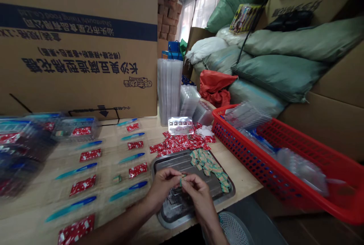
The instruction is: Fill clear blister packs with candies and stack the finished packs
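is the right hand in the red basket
No, the right hand meets the left hand over the tray, fingers at a small piece.

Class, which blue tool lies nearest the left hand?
The front blue tool in the column beside the grey tray; all others lie farther from the left hand.

A bare strip of wooden tabletop point(243, 175) allowed passage between the metal tray point(172, 160) and the red perforated basket point(240, 141), whose raised wall blocked the right. Heaped red sachets point(179, 142) obstructed the tray's far side; green-and-tan pieces point(207, 163) crowded its right half. Ahead left, a large cardboard carton point(85, 59) barred reach
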Action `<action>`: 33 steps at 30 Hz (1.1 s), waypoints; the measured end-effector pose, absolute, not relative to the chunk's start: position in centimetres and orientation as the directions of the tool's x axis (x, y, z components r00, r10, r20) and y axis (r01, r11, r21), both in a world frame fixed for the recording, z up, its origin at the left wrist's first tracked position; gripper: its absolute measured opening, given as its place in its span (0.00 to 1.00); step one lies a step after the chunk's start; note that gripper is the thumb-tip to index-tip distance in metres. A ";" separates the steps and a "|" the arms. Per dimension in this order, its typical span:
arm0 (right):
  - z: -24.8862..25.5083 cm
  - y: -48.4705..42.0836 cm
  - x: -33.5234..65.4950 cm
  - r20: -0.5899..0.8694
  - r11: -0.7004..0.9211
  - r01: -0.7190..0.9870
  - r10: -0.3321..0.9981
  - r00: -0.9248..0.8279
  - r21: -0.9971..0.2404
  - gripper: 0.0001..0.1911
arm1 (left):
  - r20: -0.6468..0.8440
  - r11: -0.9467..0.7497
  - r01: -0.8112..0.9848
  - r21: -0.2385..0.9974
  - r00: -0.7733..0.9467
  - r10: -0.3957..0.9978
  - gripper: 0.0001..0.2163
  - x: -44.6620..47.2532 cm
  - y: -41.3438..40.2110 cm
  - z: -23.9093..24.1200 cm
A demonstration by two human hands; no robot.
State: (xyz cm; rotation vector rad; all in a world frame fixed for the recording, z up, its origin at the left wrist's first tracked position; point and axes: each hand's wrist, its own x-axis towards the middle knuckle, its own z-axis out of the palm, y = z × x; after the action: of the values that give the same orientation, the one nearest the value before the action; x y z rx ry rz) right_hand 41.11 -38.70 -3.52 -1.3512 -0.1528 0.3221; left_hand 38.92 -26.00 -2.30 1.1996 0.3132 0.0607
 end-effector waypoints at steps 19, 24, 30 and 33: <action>-5.0 -38.2 40.8 0.064 -0.065 0.083 0.251 0.966 -0.994 0.19 | -0.142 0.180 0.108 0.978 0.971 0.190 0.07 38.0 -25.3 -3.2; -6.7 -39.0 41.2 0.059 -0.170 0.132 0.377 0.924 -0.977 0.20 | -0.132 0.006 0.135 0.991 0.956 0.263 0.03 38.1 -24.5 -3.4; -9.2 -43.6 44.3 0.139 -0.422 0.331 0.423 0.895 -0.844 0.19 | -0.102 -0.153 0.231 0.961 0.809 0.578 0.05 42.3 -12.0 -0.8; -10.3 -44.8 45.3 0.096 -0.470 0.367 0.505 0.858 -0.803 0.18 | -0.129 -0.204 0.383 0.901 0.686 0.716 0.03 44.6 -4.6 0.2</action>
State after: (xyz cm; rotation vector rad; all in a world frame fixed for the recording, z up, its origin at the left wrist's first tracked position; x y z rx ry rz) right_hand 45.31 -44.79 -10.25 -2.1133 -0.6320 0.1916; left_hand 44.60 -4.58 0.22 1.8227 0.8693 0.3874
